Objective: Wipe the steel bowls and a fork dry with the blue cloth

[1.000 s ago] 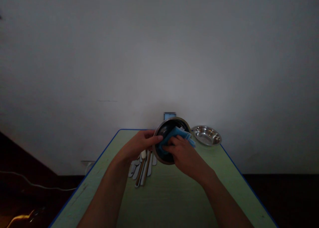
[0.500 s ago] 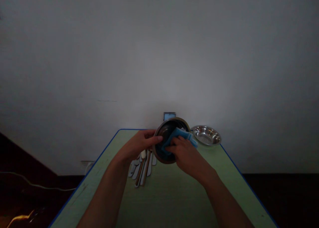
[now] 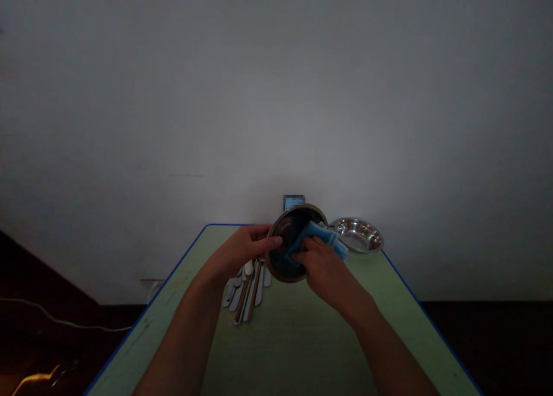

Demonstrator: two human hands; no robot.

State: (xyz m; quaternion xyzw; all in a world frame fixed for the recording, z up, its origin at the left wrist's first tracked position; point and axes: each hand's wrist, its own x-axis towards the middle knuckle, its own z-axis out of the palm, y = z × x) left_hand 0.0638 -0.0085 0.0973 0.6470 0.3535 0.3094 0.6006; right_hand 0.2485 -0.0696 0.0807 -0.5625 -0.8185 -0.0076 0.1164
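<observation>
Carefully, the left hand grips a stainless-steel bowl by its side: the thumb lies over the rim and points to the inside, while the other fingers go behind the wall, where they are partly hidden. The bowl is tilted, with its opening turned toward the person, and it is between the fingers of the two hands. I cannot tell if its lower rim touches the table below these fingers. The right hand grasps a folded blue cloth; its fingers are bent and hold this cloth against the inside of the bowl. One end of the cloth sticks out past the right knuckles, over the rim. To the right of these fingers, and farther from the person, a second, shallow metal bowl rests upright near the table corner. Under the left fingers, and closer to the person, lies a group of cutlery, some pieces with brown handles. Beyond the fingertips, behind the held bowl, stands a small blurred rectangular object before the wall.
</observation>
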